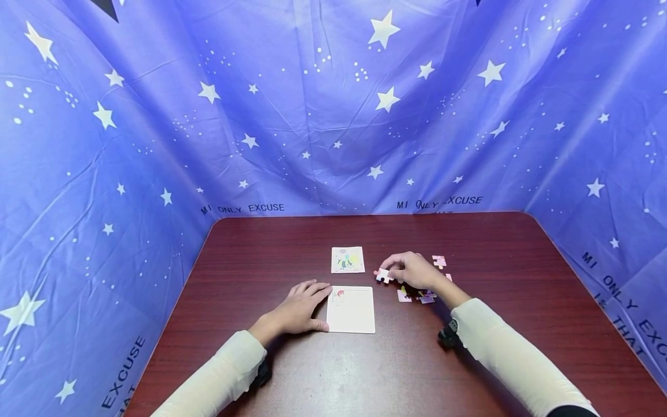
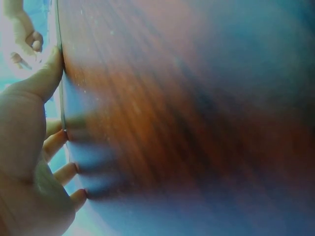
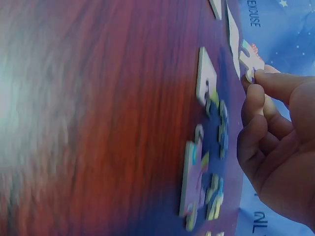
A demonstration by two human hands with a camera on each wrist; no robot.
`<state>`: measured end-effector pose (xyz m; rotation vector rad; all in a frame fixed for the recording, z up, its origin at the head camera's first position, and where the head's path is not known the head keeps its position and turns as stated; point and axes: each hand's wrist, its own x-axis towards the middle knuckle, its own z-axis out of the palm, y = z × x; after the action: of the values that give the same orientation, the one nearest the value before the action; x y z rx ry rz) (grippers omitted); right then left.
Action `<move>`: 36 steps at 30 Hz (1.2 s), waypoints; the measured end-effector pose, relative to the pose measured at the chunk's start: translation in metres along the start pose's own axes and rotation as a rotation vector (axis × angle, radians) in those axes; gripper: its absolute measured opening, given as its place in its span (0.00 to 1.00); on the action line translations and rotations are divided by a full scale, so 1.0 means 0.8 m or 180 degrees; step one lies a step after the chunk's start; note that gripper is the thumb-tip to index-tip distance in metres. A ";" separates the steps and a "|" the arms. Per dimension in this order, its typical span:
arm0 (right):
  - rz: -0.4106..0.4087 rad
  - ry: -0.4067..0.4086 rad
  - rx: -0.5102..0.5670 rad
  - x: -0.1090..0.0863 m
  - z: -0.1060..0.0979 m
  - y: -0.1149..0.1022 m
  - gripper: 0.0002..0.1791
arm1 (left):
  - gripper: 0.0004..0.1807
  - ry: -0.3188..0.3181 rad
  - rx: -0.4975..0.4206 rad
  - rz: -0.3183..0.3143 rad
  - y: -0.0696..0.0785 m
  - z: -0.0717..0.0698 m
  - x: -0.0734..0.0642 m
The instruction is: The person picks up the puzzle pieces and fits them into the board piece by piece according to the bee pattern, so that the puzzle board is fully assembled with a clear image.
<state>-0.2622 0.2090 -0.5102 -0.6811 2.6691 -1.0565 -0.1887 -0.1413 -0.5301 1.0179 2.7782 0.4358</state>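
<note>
Now, in the head view, your right hand (image 1: 414, 271) holds a small white-and-red jigsaw piece (image 1: 383, 275) between the square printed picture card (image 1: 347, 260) and the loose pink-and-yellow jigsaw pieces (image 1: 404, 295) to the right. You seem to be in the middle of picking out a piece; the next move probably calls for turning it with a light grip. Your left hand (image 1: 299, 307) lies spread at the left edge of the flat white square board (image 1: 351, 313), nearer on the table (image 1: 312, 376).

In the left wrist view, your thumb and separated fingertips meet that edge.

In the right wrist view, thumb and forefinger pinch the piece, apparently off the table, other fingers curled.
</note>
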 end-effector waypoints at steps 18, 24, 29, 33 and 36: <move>-0.0040 -0.0339 0.0147 0.011 0.041 -0.041 0.09 | 0.52 -0.0024 0.0010 -0.0030 0.001 -0.002 -0.001; -0.0082 -0.0426 0.0174 0.014 0.050 -0.049 0.09 | 0.52 -0.0062 0.0000 -0.0045 0.003 -0.001 0.000; -0.0237 -0.0417 0.0051 0.016 0.057 -0.056 0.08 | 0.51 -0.0042 -0.0029 -0.0028 0.003 -0.001 0.000; -0.0352 -0.0388 -0.0178 0.020 0.065 -0.060 0.08 | 0.51 -0.0024 -0.0016 -0.0011 0.001 -0.001 0.000; -0.0365 -0.0377 -0.0269 0.022 0.070 -0.062 0.08 | 0.51 -0.0017 -0.0006 0.0005 0.000 0.000 0.000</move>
<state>-0.2417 0.1350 -0.5172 -0.8936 2.6119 -0.9035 -0.1888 -0.1413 -0.5300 1.0193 2.7721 0.4350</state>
